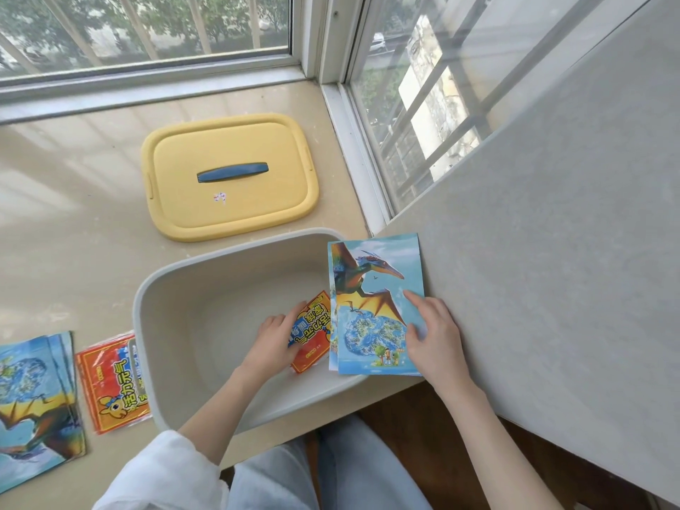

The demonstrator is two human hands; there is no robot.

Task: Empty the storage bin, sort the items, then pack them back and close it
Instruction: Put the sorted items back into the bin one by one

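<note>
The beige storage bin stands open on the window sill in front of me. Its yellow lid with a blue handle lies flat beyond it. My left hand is inside the bin and grips a red and orange packet at its right wall. My right hand holds a thin stack of blue pterosaur booklets over the bin's right rim, thumb on the cover. Left of the bin lie a pile of blue pterosaur booklets and a pile of red packets.
A grey stone counter runs along the right, higher than the sill. Windows with bars close the sill at the back and right. My knees in light trousers are below the bin.
</note>
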